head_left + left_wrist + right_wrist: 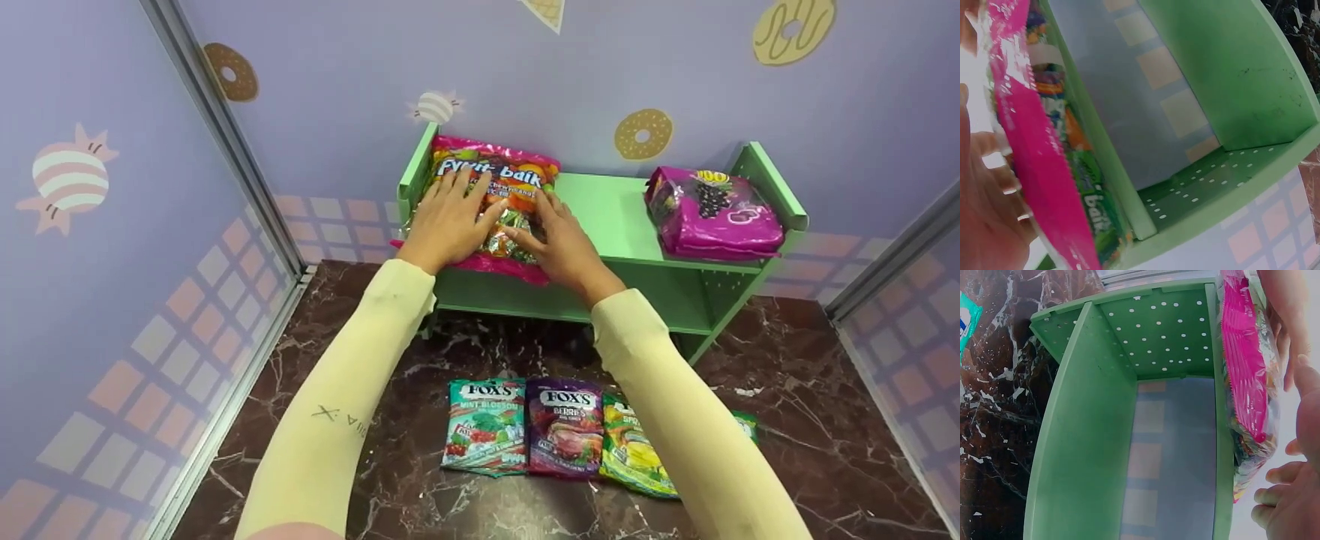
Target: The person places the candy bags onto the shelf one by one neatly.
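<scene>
A pink-edged bag of Fruit-baik chewy candy (517, 172) lies face up on the left end of the green shelf's top (600, 214). My left hand (452, 221) rests flat on the bag's left half, fingers extended toward its printed name. On the bag's right side is my right hand (564, 244), its fingers straight and touching the wrapper. In both wrist views the bag's pink sealed edge (1044, 152) hangs over the shelf's front edge, and wrapped candies show through clear film.
A purple candy bag (724, 217) sits at the shelf's right end. On the dark marbled floor lie a mint Fox's pack (486, 427), a purple Fox's pack (565, 431) and a yellow-green pack (634, 450), partly behind my right sleeve. Walls stand on both sides.
</scene>
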Action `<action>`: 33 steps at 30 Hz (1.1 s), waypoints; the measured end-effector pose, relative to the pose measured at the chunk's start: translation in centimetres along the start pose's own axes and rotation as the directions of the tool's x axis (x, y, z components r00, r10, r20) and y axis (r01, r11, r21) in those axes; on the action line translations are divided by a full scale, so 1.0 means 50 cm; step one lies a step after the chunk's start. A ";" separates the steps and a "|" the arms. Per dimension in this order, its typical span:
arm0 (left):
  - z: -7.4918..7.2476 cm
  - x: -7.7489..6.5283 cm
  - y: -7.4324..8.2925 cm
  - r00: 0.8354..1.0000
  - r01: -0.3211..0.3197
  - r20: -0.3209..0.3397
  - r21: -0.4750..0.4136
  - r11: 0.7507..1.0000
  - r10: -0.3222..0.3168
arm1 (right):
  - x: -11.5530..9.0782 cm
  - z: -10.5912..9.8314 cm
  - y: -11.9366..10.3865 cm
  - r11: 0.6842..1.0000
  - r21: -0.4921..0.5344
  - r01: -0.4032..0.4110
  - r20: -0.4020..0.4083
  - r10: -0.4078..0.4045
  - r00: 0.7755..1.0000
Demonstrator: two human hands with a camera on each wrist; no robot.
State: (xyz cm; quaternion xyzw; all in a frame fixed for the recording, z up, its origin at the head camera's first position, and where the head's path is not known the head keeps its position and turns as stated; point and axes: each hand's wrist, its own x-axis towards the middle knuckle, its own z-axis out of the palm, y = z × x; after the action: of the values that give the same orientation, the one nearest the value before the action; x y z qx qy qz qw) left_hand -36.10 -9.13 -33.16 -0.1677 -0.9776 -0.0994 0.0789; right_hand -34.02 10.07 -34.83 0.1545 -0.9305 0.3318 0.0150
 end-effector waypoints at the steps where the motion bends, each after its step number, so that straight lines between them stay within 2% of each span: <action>1: 0.000 -0.002 0.003 1.000 -0.009 -0.012 0.004 1.000 0.009 | -0.002 -0.001 0.001 1.000 0.004 0.009 -0.007 -0.009 1.000; 6: -0.004 -0.012 0.023 0.995 -0.061 -0.077 0.038 0.997 0.064 | -0.016 -0.006 0.005 0.997 0.023 0.067 -0.055 -0.066 0.996; 11: -0.005 -0.025 0.042 0.984 -0.102 -0.144 0.053 0.993 0.109 | -0.032 -0.013 0.005 0.993 0.031 0.116 -0.119 -0.112 0.987; 16: -0.003 -0.039 0.055 0.965 -0.141 -0.219 0.042 0.989 0.147 | -0.047 -0.016 0.004 0.986 0.022 0.165 -0.206 -0.157 0.966; 23: -0.001 -0.061 0.075 0.949 -0.181 -0.257 0.034 0.983 0.183 | -0.073 -0.019 0.005 0.982 -0.019 0.187 -0.289 -0.185 0.939; 28: 0.003 -0.080 0.089 0.924 -0.225 -0.307 0.048 0.973 0.229 | -0.094 -0.024 0.008 0.976 -0.027 0.215 -0.341 -0.211 0.916; 33: 0.009 -0.097 0.099 0.901 -0.258 -0.346 0.056 0.965 0.261 | -0.118 -0.028 0.009 0.972 -0.030 0.234 -0.362 -0.229 0.904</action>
State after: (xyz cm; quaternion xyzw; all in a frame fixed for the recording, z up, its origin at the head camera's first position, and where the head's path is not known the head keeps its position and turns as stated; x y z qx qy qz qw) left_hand -29.93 -5.96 -33.66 -0.2754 -0.9172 -0.1120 0.2652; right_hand -28.66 12.90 -34.81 0.2001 -0.8843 0.3572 0.2246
